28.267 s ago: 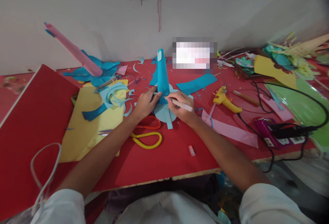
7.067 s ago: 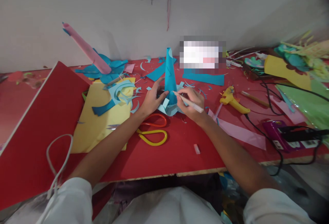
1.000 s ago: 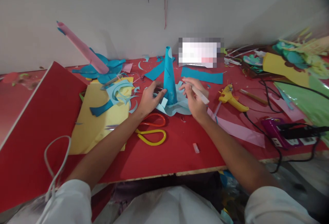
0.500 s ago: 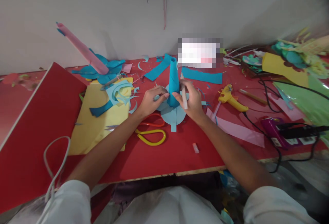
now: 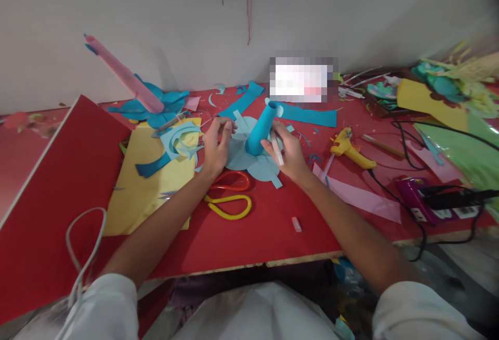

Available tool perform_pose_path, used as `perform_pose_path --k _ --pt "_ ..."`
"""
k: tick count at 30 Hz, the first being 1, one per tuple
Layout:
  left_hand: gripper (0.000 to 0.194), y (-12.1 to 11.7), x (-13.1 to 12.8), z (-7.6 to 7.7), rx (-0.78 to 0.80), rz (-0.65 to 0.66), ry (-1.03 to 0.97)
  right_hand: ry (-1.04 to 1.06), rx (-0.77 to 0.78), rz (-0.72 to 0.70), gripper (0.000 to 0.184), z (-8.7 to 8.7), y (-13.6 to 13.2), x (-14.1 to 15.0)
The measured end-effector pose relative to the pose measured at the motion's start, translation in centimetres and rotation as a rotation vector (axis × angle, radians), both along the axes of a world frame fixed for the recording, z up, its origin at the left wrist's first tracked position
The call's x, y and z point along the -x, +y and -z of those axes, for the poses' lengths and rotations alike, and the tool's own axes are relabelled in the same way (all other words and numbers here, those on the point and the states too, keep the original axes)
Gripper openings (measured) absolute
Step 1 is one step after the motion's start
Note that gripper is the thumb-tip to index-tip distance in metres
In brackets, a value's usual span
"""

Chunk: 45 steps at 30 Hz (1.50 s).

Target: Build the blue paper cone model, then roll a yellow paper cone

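A blue paper tube (image 5: 262, 128) leans to the right on a pale blue flower-shaped paper base (image 5: 265, 167) with narrow tabs sticking out. My right hand (image 5: 290, 152) holds a slim white pen (image 5: 276, 147), its thumb against the lower right side of the tube. To the left of the base, my left hand (image 5: 217, 146) is raised with its fingers loosely bent and thumb apart; I see nothing in it. Beneath that hand lie scissors with red and yellow handles (image 5: 234, 208). A small pinkish-white cap (image 5: 297, 224) rests near the table's front edge.
A pink tube (image 5: 125, 72) on blue petals stands at the back left, behind yellow paper (image 5: 146, 184). On the right are a yellow glue gun (image 5: 353, 150), pink strips (image 5: 362, 199), a purple box (image 5: 413, 199) and black cables. Blue strips (image 5: 307, 115) lie behind the tube.
My left hand has let go of the tube and moved left. The tube has tilted to the right, and the base has turned with it. The pen stays in my right hand.
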<state>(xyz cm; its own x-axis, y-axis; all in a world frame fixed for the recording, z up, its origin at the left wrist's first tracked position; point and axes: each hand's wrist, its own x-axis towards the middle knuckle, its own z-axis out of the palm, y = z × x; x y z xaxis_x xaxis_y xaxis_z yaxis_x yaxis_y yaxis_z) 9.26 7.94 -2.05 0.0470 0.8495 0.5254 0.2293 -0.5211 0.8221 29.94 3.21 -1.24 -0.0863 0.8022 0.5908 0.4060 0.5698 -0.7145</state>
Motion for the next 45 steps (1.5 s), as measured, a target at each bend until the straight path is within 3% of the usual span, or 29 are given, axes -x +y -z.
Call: perform_pose_path --k 3,5,9,13,17,22,28,38,45 --pt "0.045 0.1 -0.2 0.7 0.039 0.17 0.094 -0.013 -0.019 0.088 0.037 0.3 0.4 -0.2" --pt "0.06 0.2 -0.4 1.2 0.077 0.281 0.173 -0.003 -0.021 0.12 0.037 0.4 0.6 -0.4" --pt "0.078 0.1 -0.6 1.7 0.148 0.406 0.236 -0.006 0.019 0.066 0.041 0.8 0.7 -0.3" --pt "0.075 -0.1 -0.6 1.4 0.182 0.347 0.244 -0.002 0.002 0.077 0.042 0.6 0.3 -0.1" --pt "0.071 -0.2 -0.6 1.2 0.177 0.314 0.224 0.02 -0.113 0.158 0.044 -0.3 -0.4 -0.5" --pt "0.072 -0.1 -0.6 1.4 0.195 0.318 0.252 -0.071 -0.306 0.176 0.03 -1.0 -1.1 -0.6" --pt "0.069 0.0 -0.5 1.6 0.222 0.319 0.334 -0.193 -0.439 0.127 0.021 -0.7 -1.0 0.1" --pt "0.07 -0.1 -0.5 1.3 0.219 0.306 0.367 -0.202 -0.446 0.211 0.023 -0.1 -0.6 -0.3" --pt "0.064 -0.3 -0.5 0.8 0.187 0.288 0.418 -0.232 -0.465 0.146 0.021 -0.4 -0.9 0.0"
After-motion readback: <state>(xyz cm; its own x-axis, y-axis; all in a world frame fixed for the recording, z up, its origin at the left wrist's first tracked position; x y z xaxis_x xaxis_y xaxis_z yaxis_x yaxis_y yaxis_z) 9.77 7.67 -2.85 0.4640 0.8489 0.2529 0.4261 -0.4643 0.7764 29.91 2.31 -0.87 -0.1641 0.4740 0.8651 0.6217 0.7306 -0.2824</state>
